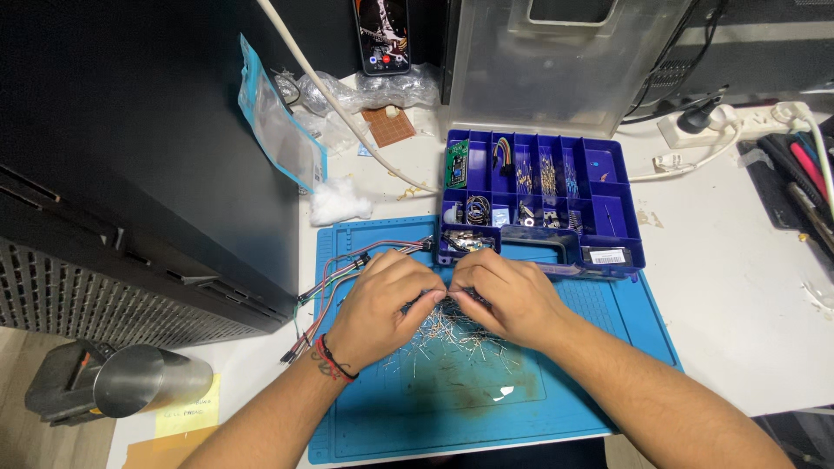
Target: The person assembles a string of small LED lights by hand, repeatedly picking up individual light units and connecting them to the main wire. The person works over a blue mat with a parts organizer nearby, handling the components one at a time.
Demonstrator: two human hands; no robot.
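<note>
A white counter (738, 295) with a few stains fills the scene under even indoor light. A large black cabinet with a ventilated grille (130, 174) stands along the left side. At the lower left a strip of pale wooden floor (13, 408) shows. A white power strip (712, 126) lies near the back right.

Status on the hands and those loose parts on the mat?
Left hand and right hand pinching together over the pile of wire-leaded parts on blue mat. Blue organiser box beyond. Nothing blocking.
</note>
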